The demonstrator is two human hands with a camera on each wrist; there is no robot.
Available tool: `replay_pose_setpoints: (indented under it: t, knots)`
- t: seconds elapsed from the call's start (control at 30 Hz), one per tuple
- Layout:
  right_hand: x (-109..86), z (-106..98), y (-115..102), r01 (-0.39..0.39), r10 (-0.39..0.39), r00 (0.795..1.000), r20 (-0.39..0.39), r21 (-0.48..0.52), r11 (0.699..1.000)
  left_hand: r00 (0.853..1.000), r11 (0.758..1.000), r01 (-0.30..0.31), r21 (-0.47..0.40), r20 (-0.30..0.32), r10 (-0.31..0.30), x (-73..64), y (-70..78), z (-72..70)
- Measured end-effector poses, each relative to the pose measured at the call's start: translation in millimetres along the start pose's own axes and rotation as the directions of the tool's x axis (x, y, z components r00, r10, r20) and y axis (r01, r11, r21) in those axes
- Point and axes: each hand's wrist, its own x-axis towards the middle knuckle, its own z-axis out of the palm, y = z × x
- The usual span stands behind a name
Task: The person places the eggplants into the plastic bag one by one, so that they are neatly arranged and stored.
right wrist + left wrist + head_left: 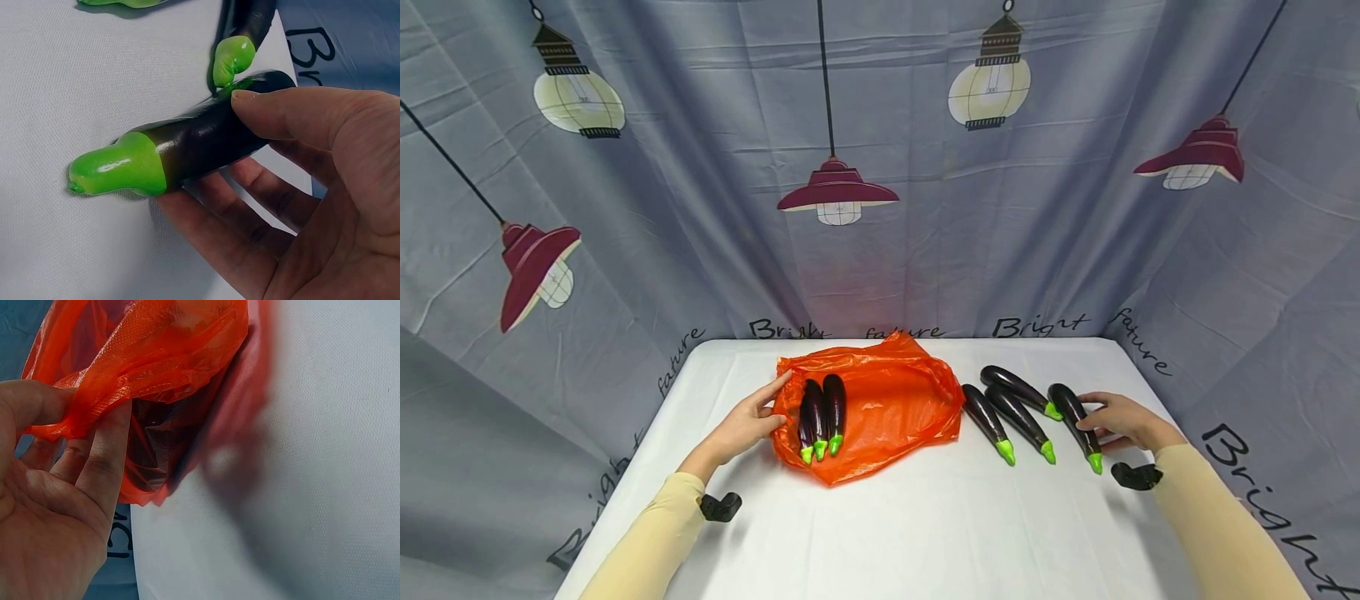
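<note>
My left hand (741,433) pinches the left edge of an orange plastic bag (895,400); in the left wrist view the thumb and fingers (103,462) have the thin film between them. Three dark eggplants (835,408) with green stem ends lie side by side at the bag's left part. On the right, my right hand (1131,421) holds another eggplant (1072,417) lying on the table. Its thumb (269,112) presses on the top of that eggplant, and the other fingers are along its lower side, partly hidden.
Three more eggplants (987,421) lie between the bag and my right hand, one of them near the held eggplant's side. White cloth covers the table (910,533). Behind it hangs a grey-blue curtain (895,267) with printed lamps and lettering.
</note>
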Motion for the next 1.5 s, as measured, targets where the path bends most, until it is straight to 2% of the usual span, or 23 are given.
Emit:
replay_pose_setpoints:
  t: [0.63,0.93,1.2,1.5]
  knots:
    - [-4.0,2.0,0.7,0.06,-0.06,0.998,0.014,-0.016,0.998,1.0,1.0,-0.014,-0.007,0.006,0.014,0.3,0.5,1.3]
    - [-6.9,-13.6,-0.6,0.11,-0.11,0.994,-0.015,-0.018,0.994,1.0,1.0,-0.01,0.0,0.006,0.01,-0.2,1.4,0.9]
    - [-13.2,-12.9,-13.8,0.207,-0.204,0.978,-0.047,0.054,0.977,1.0,1.0,-0.018,-0.003,0.009,0.018,0.1,1.3,1.2]
    - [-17.3,10.1,-47.3,0.306,-0.303,0.952,-0.044,0.114,0.945,0.999,1.0,-0.029,-0.006,0.016,0.029,0.2,1.4,1.8]
